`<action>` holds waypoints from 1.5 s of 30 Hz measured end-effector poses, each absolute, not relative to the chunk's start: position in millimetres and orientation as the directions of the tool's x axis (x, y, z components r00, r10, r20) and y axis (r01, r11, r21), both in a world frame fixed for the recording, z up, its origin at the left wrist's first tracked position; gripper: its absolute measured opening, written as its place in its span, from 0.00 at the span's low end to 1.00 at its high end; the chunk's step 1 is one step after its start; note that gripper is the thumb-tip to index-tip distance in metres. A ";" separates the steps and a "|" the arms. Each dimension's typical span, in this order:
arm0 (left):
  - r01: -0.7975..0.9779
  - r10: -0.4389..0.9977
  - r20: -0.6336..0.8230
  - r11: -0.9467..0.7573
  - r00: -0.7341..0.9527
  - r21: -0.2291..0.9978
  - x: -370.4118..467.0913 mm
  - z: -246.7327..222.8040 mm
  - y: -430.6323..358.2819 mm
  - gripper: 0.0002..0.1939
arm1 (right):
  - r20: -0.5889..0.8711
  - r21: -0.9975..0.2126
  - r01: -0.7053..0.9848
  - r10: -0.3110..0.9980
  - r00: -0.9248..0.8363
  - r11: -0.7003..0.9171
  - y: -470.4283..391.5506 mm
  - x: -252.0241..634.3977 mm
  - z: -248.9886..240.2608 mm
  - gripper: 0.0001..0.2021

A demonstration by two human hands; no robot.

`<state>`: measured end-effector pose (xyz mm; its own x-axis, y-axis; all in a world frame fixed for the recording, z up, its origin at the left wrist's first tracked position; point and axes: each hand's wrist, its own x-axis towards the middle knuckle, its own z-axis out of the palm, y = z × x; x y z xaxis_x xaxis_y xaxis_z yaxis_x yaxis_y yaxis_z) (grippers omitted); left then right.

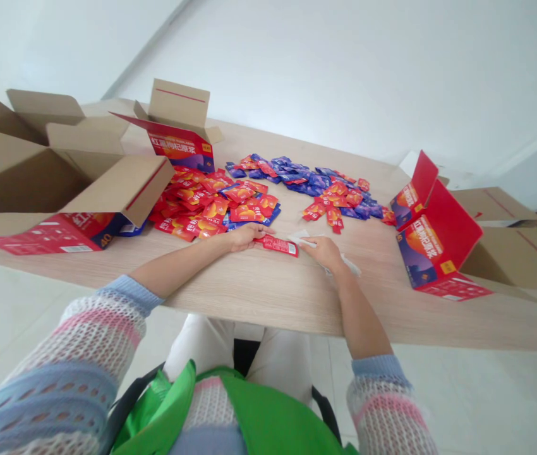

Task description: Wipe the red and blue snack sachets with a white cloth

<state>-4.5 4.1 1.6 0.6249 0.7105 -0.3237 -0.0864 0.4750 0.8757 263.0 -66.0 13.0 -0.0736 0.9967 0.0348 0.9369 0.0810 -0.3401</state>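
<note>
Sachet (278,245) and white cloth (302,236) come close together between the person's hands, low over the worktop (259,291). The left hand (246,237) is nearly closed, pinching one end of the red sachet, which seems to leave its printed face free. The right hand (324,253) is bunched around the cloth, whose far part trails out by the wrist; whether its fingertips touch the sachet, I cannot tell. A heap of mostly red sachets (193,196) lies near the left hand, probably for easy reach, while a blue-and-red spread (313,182) sits farther right, apparently as a separate group. Open boxes (427,246) flank both sides, presumably giving the arms room.
</note>
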 end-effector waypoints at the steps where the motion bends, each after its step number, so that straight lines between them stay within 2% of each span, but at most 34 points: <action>1: -0.086 0.713 -0.325 0.475 0.621 0.876 -4.3 1.4 4.4 0.15 | 0.059 -0.316 0.948 0.998 -0.030 0.047 -65.9 263.9 12.1 0.20; 5: -0.100 0.721 -0.319 0.472 0.616 0.876 -4.0 0.9 5.3 0.14 | 0.229 -0.290 0.957 0.971 0.071 -0.001 -67.0 261.2 10.3 0.20; 8: -0.114 0.727 -0.335 0.492 0.600 0.863 -3.8 -0.7 6.4 0.14 | 0.388 -0.348 0.937 0.911 0.140 0.004 -69.3 244.8 12.8 0.23; 11: -0.157 0.749 -0.342 0.506 0.568 0.848 -1.8 -2.6 7.9 0.15 | 0.456 -0.382 0.921 0.882 0.115 0.078 -73.4 215.6 15.0 0.25; 15: -0.176 0.750 -0.301 0.482 0.589 0.858 1.9 -3.0 8.0 0.14 | 0.318 -0.288 0.923 0.934 -0.161 0.257 -79.2 181.1 16.0 0.21; 17: -0.171 0.752 -0.285 0.464 0.594 0.869 3.0 -3.0 6.6 0.14 | 0.235 -0.252 0.931 0.950 -0.206 0.264 -79.7 175.2 18.0 0.20; 22: -0.174 0.786 -0.291 0.446 0.546 0.878 1.8 -6.0 5.4 0.14 | 0.107 -0.198 0.975 0.991 -0.081 0.101 -74.4 192.0 22.6 0.23; 27: -0.168 0.735 -0.300 0.488 0.609 0.856 -3.1 -8.5 8.7 0.17 | 0.034 -0.206 0.977 0.998 0.060 -0.052 -68.6 219.9 17.0 0.22; 32: -0.195 0.725 -0.233 0.454 0.648 0.869 -7.7 -7.7 7.0 0.29 | 0.033 -0.224 0.963 0.987 0.159 -0.148 -62.6 237.5 14.1 0.24; 36: -0.130 0.680 -0.203 0.405 0.705 0.905 -8.4 -7.5 3.3 0.31 | 0.076 -0.236 0.948 0.969 0.236 -0.213 -59.6 247.5 11.4 0.26; 39: -0.075 0.723 -0.137 0.253 0.677 0.964 -6.3 -9.6 -5.2 0.27 | 0.122 -0.283 0.925 0.947 0.297 -0.254 -57.6 253.9 7.9 0.25; 42: 0.020 0.803 0.084 -0.119 0.589 0.993 -4.5 -8.6 -20.0 0.20 | 0.242 -0.383 0.896 0.912 0.330 -0.223 -55.8 258.7 5.5 0.22; 44: 0.108 0.730 0.328 -0.480 0.600 0.870 -5.1 -4.1 -30.5 0.15 | 0.353 -0.459 0.878 0.878 0.322 -0.138 -56.1 259.2 5.8 0.22; 45: 0.139 0.635 0.439 -0.654 0.635 0.744 -5.8 -1.2 -35.2 0.13 | 0.406 -0.491 0.868 0.861 0.308 -0.079 -57.2 258.1 6.7 0.22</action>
